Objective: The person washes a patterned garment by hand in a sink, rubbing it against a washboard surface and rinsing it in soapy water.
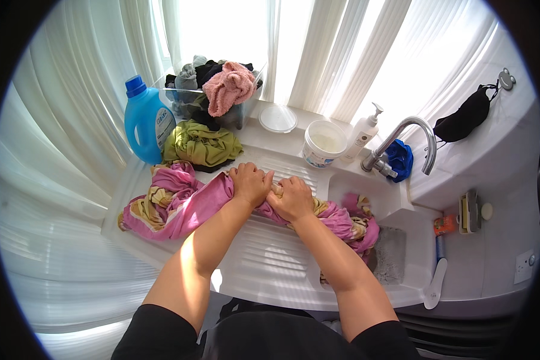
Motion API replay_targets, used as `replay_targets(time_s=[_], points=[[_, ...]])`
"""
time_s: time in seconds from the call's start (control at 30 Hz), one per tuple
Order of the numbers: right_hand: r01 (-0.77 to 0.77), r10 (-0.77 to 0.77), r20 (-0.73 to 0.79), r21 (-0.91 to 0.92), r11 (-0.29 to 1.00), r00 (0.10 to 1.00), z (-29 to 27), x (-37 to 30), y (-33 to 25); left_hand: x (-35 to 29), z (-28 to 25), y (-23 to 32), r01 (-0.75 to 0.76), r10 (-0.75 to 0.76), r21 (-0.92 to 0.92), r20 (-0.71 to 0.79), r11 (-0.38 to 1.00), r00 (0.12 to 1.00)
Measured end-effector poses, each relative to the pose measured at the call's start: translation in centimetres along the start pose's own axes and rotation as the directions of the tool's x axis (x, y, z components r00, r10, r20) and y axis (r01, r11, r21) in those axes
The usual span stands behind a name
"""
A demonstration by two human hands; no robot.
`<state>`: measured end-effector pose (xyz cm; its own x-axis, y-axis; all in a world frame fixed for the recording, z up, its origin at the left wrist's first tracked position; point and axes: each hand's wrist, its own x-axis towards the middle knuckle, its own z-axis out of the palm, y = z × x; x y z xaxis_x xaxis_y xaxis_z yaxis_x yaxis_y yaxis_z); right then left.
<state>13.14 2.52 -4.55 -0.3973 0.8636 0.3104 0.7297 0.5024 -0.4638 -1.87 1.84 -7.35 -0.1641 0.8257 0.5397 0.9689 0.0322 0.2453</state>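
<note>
A long pink cloth [207, 207] with yellow and cream patterning lies bunched across the ribbed washboard [276, 252] of a white sink unit. My left hand [250, 182] is closed on its middle, knuckles up. Close beside it, my right hand [293, 201] also grips the fabric. Between the two hands shows a small pale bit that I cannot make out. To the left the cloth spreads in loose folds; to the right it runs as a twisted roll down into the basin [396, 240], where cloudy, foamy water stands. My palms hide the gripped stretch.
Behind the cloth sit a green garment [201, 144], a blue detergent bottle [141, 129] and a clear bin [240, 114] of clothes. A white tub [324, 144], round lid [278, 119], pump bottle [363, 132] and curved tap [423, 129] line the back. A white-handled brush [436, 285] lies at right.
</note>
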Motion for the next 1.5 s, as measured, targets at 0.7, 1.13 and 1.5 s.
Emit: replay_targets(time_s=[0.7,1.13,1.5], points=[[-0.076,0.014,-0.158,-0.398,0.914,0.987,1.9,-2.1,1.1,-2.7,-2.3,-0.1,-0.177,0.177,0.05,-0.003,0.983,0.984],[-0.017,0.027,0.099,-0.105,0.994,0.995,-0.9,0.6,2.6,1.2,-2.1,1.1,-0.072,0.074,-0.018,0.317,0.997,0.946],[0.478,-0.484,-0.19,-0.077,0.875,0.854,-4.5,-15.5,1.5,-14.1,-11.4,3.8,-0.465,0.479,-0.342,-0.049,0.816,0.876]])
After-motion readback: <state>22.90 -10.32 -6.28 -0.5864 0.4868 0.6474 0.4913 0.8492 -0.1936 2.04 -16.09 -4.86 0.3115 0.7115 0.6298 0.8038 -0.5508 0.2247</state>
